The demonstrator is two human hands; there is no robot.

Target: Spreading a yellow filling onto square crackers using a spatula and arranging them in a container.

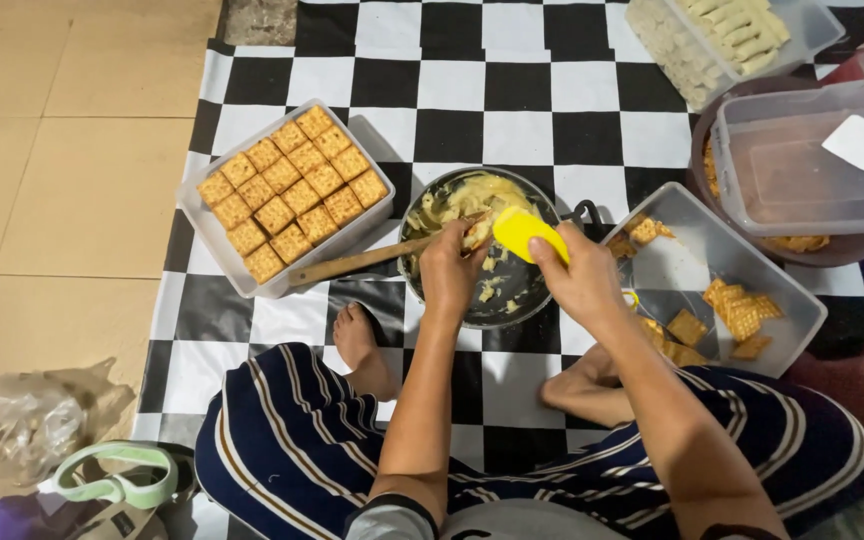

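My left hand (449,268) is holding a cracker (476,236) over the dark pan (527,305), its fingers partly hiding it. My right hand (580,280) is gripping a yellow spatula (527,233), whose handle is hidden inside my grip.

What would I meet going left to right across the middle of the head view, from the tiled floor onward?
Tiled floor → tub of square crackers → dark pan of yellow filling → left hand → yellow spatula in the right hand → nearly empty cracker tub.
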